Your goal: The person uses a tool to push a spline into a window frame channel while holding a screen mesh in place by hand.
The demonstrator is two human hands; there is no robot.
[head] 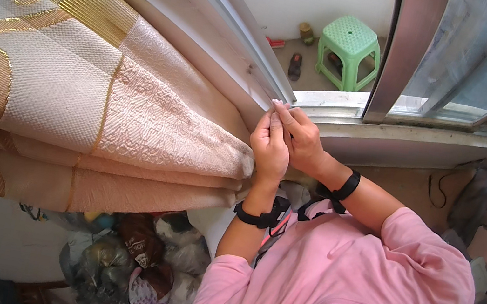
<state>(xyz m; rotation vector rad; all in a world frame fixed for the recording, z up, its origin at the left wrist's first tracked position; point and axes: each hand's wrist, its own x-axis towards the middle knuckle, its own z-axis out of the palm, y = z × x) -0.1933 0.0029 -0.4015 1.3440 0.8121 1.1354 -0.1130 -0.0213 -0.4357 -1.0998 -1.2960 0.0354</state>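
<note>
My left hand (270, 149) and my right hand (304, 143) meet in front of me, fingers bent and fingertips pinched close together. A tiny whitish spot shows at the fingertips; whether it is a small held object or fingernails is unclear. Both hands are beside the lower corner of the window frame (260, 53), near the sliding track (327, 110). Just left of my left wrist, a cream and gold patterned curtain (170, 125) is gathered into a narrow bunch. Its gathered end lies partly behind that wrist.
Beyond the opening stand a green plastic stool (350, 39), a jar (306, 33) and a dark shoe (295, 66). A sliding glass panel (465, 68) is at the right. Several filled plastic bags (110, 255) are piled below the curtain. A dark mesh bag (478, 206) hangs at far right.
</note>
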